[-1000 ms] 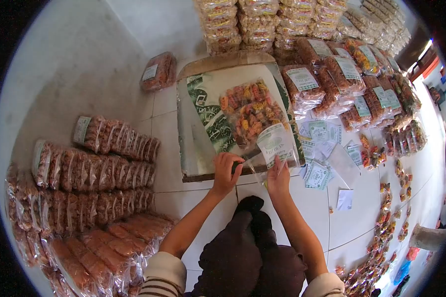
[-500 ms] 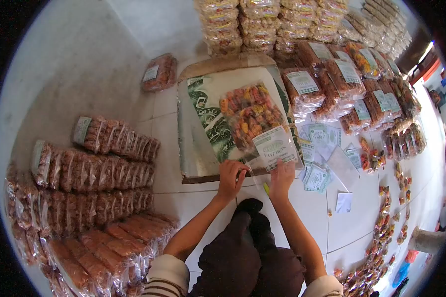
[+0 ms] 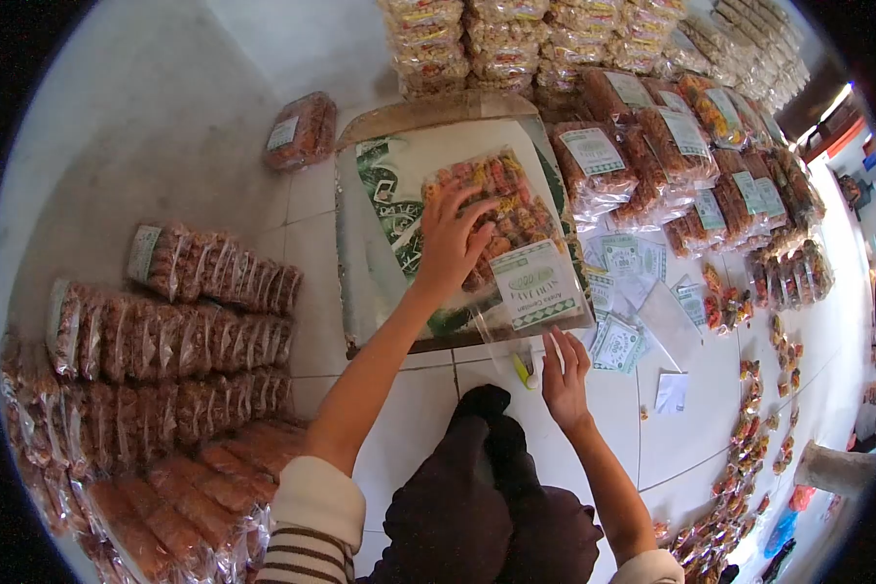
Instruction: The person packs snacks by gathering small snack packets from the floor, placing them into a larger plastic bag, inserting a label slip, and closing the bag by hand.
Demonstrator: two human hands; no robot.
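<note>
A clear bag of orange and yellow snacks (image 3: 516,209) with a white and green label (image 3: 537,284) lies on a flat board (image 3: 380,185) covered with green printed plastic. My left hand (image 3: 453,238) is spread flat on the bag, fingers apart, pressing it. Lower down, my right hand (image 3: 565,365) rests on the tile floor at the board's near edge, fingers apart, beside a small yellow-green object (image 3: 523,369) and the bag's clear open end.
Rows of packed snack bags (image 3: 175,321) lie on the left. More labelled bags (image 3: 672,146) are stacked at the back and right. Loose labels (image 3: 628,292) lie on the tiles at right, with loose snack pieces (image 3: 759,409) beyond. My dark-clothed knees (image 3: 487,487) are below.
My left hand has left the bag's open end and moved up onto the middle of the bag. My right hand let go of the bag's edge and dropped to the floor.
</note>
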